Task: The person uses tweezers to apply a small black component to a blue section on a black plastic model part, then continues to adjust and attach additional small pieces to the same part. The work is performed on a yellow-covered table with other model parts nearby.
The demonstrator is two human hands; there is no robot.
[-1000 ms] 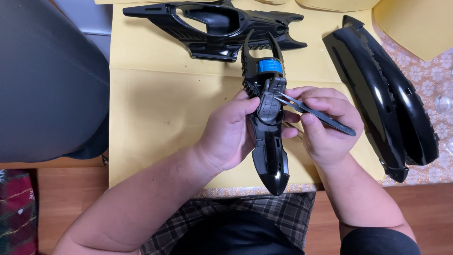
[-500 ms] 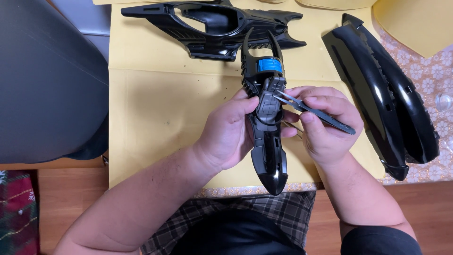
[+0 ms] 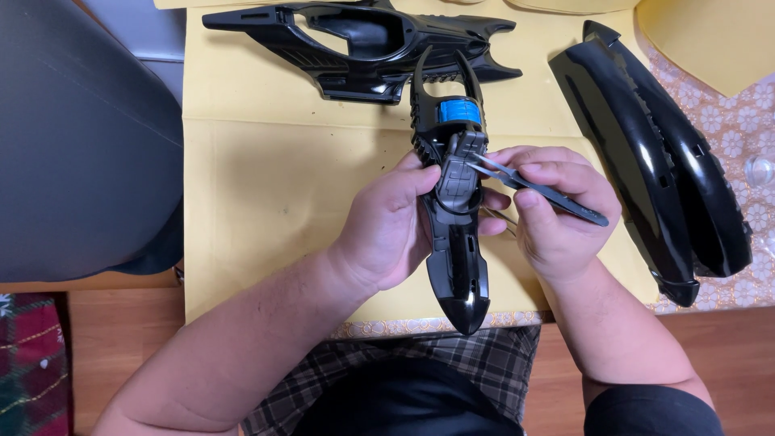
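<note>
Black toy body (image 3: 458, 266) clasped by left hand (image 3: 387, 230), right hand (image 3: 557, 218) pinching tweezers (image 3: 537, 188), black frame (image 3: 363, 44) at 12 o'clock, curved shells (image 3: 654, 153) at 3 o'clock, nothing moved since before.

A single camera, worn on the head, looks almost straight down over the person's chest and lap onto the table (image 3: 266, 202). It sits close: both forearms enter from the bottom edge and the grip falls just right of the frame's middle, left hand (image 3: 387, 230) and right hand (image 3: 557, 218) meeting around the model (image 3: 456, 234). Beyond the grip the view reaches the table's far part; below it, the table's near edge and the floor. No second view shares the scene.
</note>
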